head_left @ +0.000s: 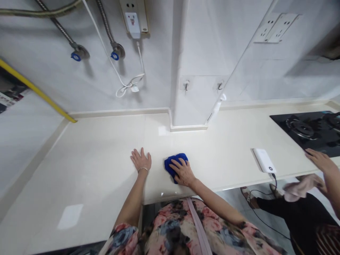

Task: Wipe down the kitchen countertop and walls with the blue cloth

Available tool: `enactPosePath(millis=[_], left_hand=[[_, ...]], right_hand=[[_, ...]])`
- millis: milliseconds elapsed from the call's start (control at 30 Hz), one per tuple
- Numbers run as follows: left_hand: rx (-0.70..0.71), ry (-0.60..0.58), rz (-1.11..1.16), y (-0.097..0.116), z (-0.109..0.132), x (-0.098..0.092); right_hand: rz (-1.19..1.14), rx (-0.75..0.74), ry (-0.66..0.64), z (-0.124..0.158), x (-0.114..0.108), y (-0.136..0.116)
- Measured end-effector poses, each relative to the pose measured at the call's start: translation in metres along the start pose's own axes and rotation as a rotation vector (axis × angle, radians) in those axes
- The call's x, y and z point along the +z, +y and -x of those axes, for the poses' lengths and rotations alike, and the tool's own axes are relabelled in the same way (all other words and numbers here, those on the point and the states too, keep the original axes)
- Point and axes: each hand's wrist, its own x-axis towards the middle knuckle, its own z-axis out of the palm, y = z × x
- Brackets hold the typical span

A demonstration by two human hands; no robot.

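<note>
My left hand (141,160) lies flat on the cream countertop (106,152), fingers spread, with nothing in it and a bracelet at the wrist. To its right, my right hand (184,173) presses down on a folded blue cloth (170,163), its fingers resting over the top. The cloth sits on the counter near the front edge, below the wall pillar (190,102). Part of it is hidden under my palm.
A white power bank (263,160) with a black cable lies right of the cloth. Beyond it is a black gas hob (305,131). A co-worker's hand (320,160) touches the hob's edge; the other holds a pale cloth (299,187). A white cord (130,85) hangs at the wall.
</note>
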Motion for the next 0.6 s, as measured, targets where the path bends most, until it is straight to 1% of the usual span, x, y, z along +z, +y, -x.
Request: enactPosePath(millis=[100, 267, 333, 400, 467, 600], left_hand=[[0.003, 0.002, 0.024, -0.001, 0.001, -0.001], [-0.002, -0.027, 0.060, 0.000, 0.001, -0.001], [0.004, -0.033, 0.081, 0.000, 0.001, -0.001], [0.006, -0.036, 0.101, -0.001, 0.001, -0.001], [0.009, -0.039, 0.119, -0.002, 0.002, -0.003], [0.028, -0.067, 0.187, -0.008, 0.003, -0.010]], right_hand=[[0.009, 0.045, 0.049, 0.001, 0.007, -0.005], [0.072, 0.083, 0.086, -0.001, 0.018, -0.010], [0.056, 0.105, 0.107, -0.003, 0.020, -0.010], [-0.021, 0.135, 0.153, -0.007, 0.020, -0.010], [-0.206, 0.186, 0.252, -0.011, 0.016, -0.010], [-0.965, 0.441, 0.555, -0.022, -0.004, -0.009]])
